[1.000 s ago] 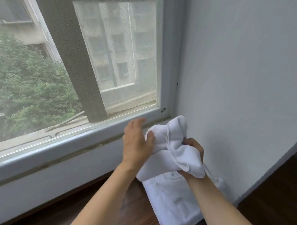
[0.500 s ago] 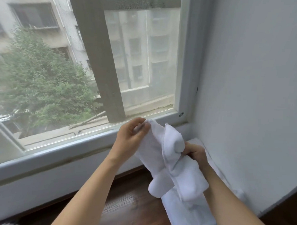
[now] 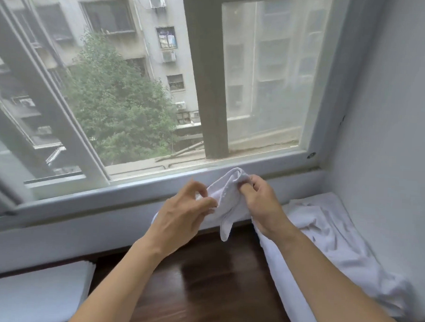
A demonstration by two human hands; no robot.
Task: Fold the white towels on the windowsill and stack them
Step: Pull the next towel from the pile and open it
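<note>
- Step in hand, as I judge it: one small white towel (image 3: pixel 225 205) is held up in the air and is being sorted out, its edges and corners being found, ahead of the first fold. It is bunched and not yet folded.
- The right hand (image 3: pixel 263 202) is closed on the towel: its fingers and thumb pinch the top of the bunch, which sticks up just above the knuckles.
- The left hand (image 3: pixel 185 213) has its fingers curled, with the fingertips pinching the towel's left edge just beside the right hand. The picture is a little blurred there, so how firm that hold is I cannot tell.
- The towel hangs between the two hands, with a narrow tail dropping below them. It is clear of the dark wood windowsill (image 3: pixel 213 282) beneath and sits in front of the window frame (image 3: pixel 132 194).
- A heap of crumpled white towels (image 3: pixel 329 241) lies on the windowsill against the right wall, just beside and under the right forearm.
- A flat white stack (image 3: pixel 35 296) lies at the lower left of the windowsill, well apart from the hands. It is probably where folded towels go.
- The next move calls for drawing the hands apart along one edge to spread the cloth flat, then bringing corners together squarely.
</note>
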